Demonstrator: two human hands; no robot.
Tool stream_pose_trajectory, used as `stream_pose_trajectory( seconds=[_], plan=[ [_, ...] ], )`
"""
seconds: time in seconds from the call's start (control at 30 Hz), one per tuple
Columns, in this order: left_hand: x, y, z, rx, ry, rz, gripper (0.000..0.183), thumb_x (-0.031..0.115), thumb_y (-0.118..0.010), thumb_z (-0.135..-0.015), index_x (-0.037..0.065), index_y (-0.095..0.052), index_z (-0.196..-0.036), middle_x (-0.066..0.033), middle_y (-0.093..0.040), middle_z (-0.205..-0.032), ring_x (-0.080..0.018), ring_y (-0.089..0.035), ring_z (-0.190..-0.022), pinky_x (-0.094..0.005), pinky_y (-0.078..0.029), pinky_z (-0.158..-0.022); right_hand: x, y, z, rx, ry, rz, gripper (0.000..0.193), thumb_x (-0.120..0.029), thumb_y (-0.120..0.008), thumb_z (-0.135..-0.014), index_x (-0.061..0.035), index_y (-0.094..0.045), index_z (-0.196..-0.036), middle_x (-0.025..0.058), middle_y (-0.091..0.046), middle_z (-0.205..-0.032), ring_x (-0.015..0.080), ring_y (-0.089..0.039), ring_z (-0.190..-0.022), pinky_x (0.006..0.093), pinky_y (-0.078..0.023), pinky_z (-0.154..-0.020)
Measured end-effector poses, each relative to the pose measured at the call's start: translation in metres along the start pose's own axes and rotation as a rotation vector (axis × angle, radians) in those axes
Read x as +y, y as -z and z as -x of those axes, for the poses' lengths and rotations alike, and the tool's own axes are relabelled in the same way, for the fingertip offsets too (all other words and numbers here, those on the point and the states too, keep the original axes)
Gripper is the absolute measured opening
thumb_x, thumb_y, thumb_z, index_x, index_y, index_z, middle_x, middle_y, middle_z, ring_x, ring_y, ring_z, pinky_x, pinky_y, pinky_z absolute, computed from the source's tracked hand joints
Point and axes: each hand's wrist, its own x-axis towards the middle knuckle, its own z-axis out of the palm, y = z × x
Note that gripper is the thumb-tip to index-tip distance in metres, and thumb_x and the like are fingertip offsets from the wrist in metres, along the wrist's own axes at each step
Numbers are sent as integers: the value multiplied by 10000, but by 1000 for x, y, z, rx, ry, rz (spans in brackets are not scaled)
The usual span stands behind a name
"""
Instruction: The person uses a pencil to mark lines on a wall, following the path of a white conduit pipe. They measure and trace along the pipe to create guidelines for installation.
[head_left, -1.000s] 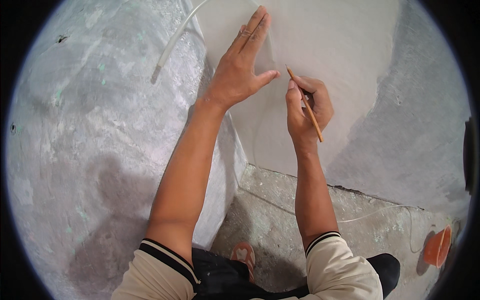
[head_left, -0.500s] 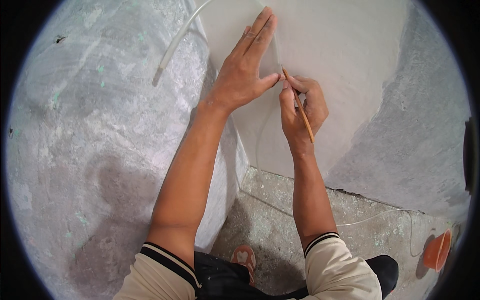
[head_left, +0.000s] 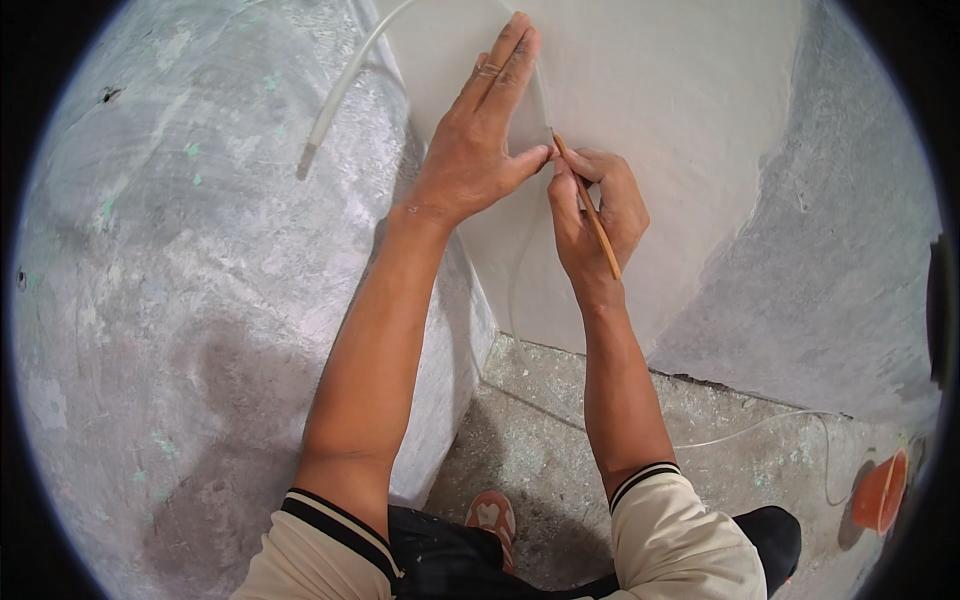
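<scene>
My left hand [head_left: 475, 140] lies with its fingers stretched out along the pale plastered wall [head_left: 640, 90], the thumb held apart and reaching toward my right hand. Just right of its fingers runs a clear flexible tube [head_left: 543, 95]; it arches over the top of the hand and its end hangs at the left. Pinched in my right hand [head_left: 605, 205] is a slim orange-brown wooden pencil [head_left: 598, 228], its tip up against the wall beside the tube. My two thumbs nearly meet there; whether the fingers also touch the tube is hard to make out.
To the left stands a grey, patchy wall [head_left: 200, 270], meeting the pale wall at a corner. Speckled concrete floor [head_left: 560, 400] lies below. The thin tubing [head_left: 770, 424] trails across it toward an orange bucket [head_left: 880, 490] at the lower right. My shoe [head_left: 490, 515] shows near the bottom.
Both hands, with the pencil and the tube, appear slightly farther left, though the whole view has shifted a little too. My grip on the pencil is the same.
</scene>
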Motion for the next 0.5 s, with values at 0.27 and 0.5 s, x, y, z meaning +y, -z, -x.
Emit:
stream_pose_trajectory(
  seconds=[0.27, 0.5],
  plan=[
    [-5, -3, 1, 5, -34, -3, 1152, 30, -858, -704, 45, -181, -1635, -182, -163, -1709, -343, -221, -1566, -429, -312, -1262, 2, 0, -1, -4, 16, 17, 161, 88, -747, -803, 11, -679, -927, 149, -712, -896, 240, -710, -768, 317, -590, -634],
    [-7, -5, 6, 18, -52, 13, 1146, 21, -853, -702, 43, -186, -1634, -184, -165, -1708, -345, -220, -1566, -432, -312, -1262, -3, 1, 2, -13, 0, 42, 162, 84, -742, -805, 7, -670, -928, 144, -708, -899, 246, -708, -780, 329, -590, -651]
  ],
)
